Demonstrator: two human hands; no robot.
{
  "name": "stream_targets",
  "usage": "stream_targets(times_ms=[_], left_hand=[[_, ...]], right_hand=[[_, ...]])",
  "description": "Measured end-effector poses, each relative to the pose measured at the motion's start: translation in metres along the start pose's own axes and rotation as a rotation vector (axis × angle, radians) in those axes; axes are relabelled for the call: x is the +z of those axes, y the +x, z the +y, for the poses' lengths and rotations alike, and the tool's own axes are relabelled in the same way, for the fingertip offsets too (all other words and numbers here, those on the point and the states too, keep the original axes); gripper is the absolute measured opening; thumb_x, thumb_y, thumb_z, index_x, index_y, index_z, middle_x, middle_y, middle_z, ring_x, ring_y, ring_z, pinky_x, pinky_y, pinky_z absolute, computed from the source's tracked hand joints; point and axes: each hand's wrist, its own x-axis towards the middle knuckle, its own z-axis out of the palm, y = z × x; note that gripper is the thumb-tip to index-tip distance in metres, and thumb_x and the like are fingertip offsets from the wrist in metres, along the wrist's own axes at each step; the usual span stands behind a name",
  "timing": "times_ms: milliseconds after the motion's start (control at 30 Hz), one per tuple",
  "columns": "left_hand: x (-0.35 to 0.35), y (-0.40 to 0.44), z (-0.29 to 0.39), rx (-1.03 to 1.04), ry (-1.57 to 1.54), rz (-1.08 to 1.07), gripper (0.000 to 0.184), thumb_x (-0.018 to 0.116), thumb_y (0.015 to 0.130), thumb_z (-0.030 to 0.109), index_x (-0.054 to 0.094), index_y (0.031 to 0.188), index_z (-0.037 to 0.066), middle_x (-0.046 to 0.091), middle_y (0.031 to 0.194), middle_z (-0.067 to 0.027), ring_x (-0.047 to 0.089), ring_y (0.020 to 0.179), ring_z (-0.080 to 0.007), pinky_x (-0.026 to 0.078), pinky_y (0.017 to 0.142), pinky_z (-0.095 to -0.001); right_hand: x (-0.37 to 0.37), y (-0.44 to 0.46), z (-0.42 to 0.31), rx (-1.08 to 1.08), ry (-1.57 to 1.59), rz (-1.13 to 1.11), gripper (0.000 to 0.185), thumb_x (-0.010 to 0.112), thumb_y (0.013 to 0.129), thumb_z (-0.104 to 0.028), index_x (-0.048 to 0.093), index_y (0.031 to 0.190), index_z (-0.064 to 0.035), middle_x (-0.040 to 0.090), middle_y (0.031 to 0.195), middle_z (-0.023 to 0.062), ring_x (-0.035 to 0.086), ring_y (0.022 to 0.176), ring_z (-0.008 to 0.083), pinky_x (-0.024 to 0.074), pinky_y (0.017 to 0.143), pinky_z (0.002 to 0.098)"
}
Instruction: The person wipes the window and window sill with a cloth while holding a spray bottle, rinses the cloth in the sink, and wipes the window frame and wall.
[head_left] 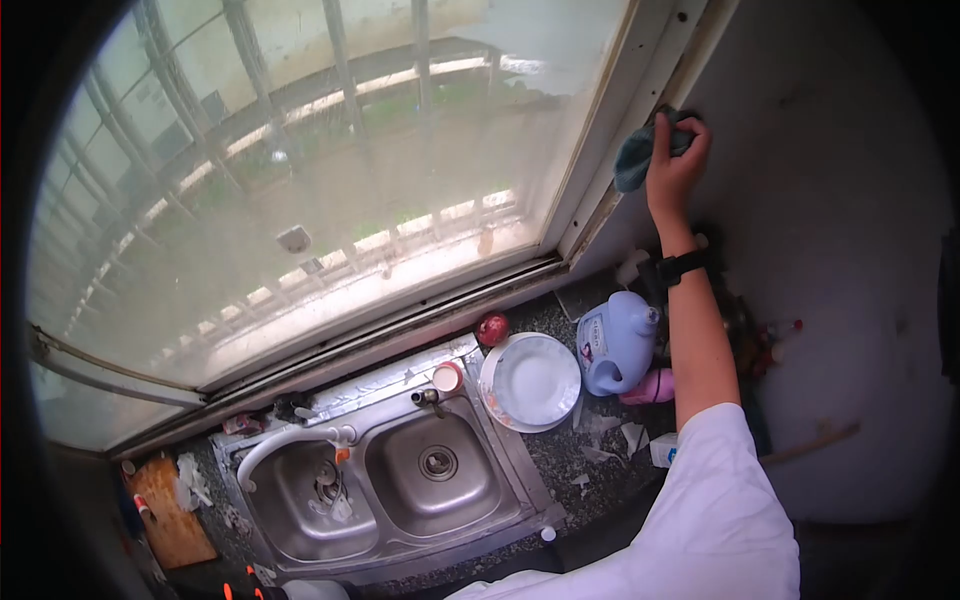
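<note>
My right hand (680, 165) is raised at the upper right, its fingers closed round a crumpled grey-green cloth (633, 160). The cloth touches the side of the window frame (607, 190), where the frame meets the wall. On that wrist is a black band (680, 266), and a white sleeve (715, 480) covers the upper arm. Left of the frame stands the large window pane (400, 150), smeared and hazy, with bars outside. My left hand is out of the picture.
Below the window is a double sink (435, 460) with a white faucet (290, 437). Stacked plates (537, 380), a red round object (492, 328), a blue-lilac jug (615, 340) and paper scraps (635, 437) lie on the dark counter. A wooden board (175, 515) sits far left.
</note>
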Motion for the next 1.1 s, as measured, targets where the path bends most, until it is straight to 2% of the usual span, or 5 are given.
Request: stream_targets(times_ms=[233, 500, 833, 900, 1100], left_hand=[[-0.006, 0.016, -0.020, 0.001, 0.025, 0.001, 0.034, 0.057, 0.085, 0.044, 0.050, 0.068, 0.015, 0.034, 0.049, 0.0019, 0.034, 0.039, -0.0128, 0.029, 0.039, -0.0265], [0.009, -0.003, -0.025, 0.000, 0.026, 0.027, 0.028, 0.058, 0.086, 0.044, 0.061, 0.091, 0.016, 0.036, 0.056, 0.0028, 0.036, 0.044, -0.0122, 0.030, 0.043, -0.0274], [-0.048, 0.018, -0.044, -0.025, 0.042, 0.154, 0.030, 0.055, 0.090, 0.045, 0.065, 0.096, 0.018, 0.035, 0.056, 0.0046, 0.034, 0.045, -0.0101, 0.028, 0.044, -0.0260], [-0.129, 0.076, -0.077, -0.201, -0.048, 0.180, 0.049, 0.045, 0.087, 0.067, 0.047, 0.085, 0.018, 0.034, 0.055, 0.0043, 0.033, 0.044, -0.0106, 0.030, 0.043, -0.0282], [-0.002, 0.011, -0.045, -0.011, 0.031, 0.164, 0.043, 0.056, 0.089, 0.044, 0.063, 0.123, 0.018, 0.036, 0.058, 0.0048, 0.035, 0.046, -0.0098, 0.027, 0.044, -0.0245]], right_hand=[[0.038, -0.117, -0.011, 0.364, -0.232, 0.078, 0.034, 0.056, 0.097, -0.022, 0.042, 0.109, 0.0063, 0.049, 0.103, 0.0240, 0.052, 0.097, 0.0414, 0.0426, 0.081, 0.0459], [0.071, -0.297, 0.006, 1.419, -0.135, 0.033, 0.034, 0.056, 0.097, -0.020, 0.041, 0.113, 0.0068, 0.054, 0.112, 0.0263, 0.057, 0.105, 0.0370, 0.0441, 0.089, 0.0443], [0.060, -0.342, -0.007, 1.620, -0.205, -0.119, 0.039, 0.058, 0.095, -0.024, 0.042, 0.119, 0.0019, 0.057, 0.116, 0.0246, 0.059, 0.105, 0.0336, 0.0473, 0.091, 0.0392], [0.058, -0.353, -0.005, 1.461, -0.294, -0.218, 0.041, 0.057, 0.091, -0.028, 0.044, 0.117, 0.0009, 0.059, 0.112, 0.0273, 0.060, 0.105, 0.0388, 0.0477, 0.090, 0.0427], [0.067, -0.356, -0.080, 1.272, -0.371, -0.614, 0.038, 0.040, 0.092, -0.026, 0.041, 0.110, 0.0074, 0.057, 0.108, 0.0386, 0.059, 0.100, 0.0504, 0.0464, 0.088, 0.0534]])
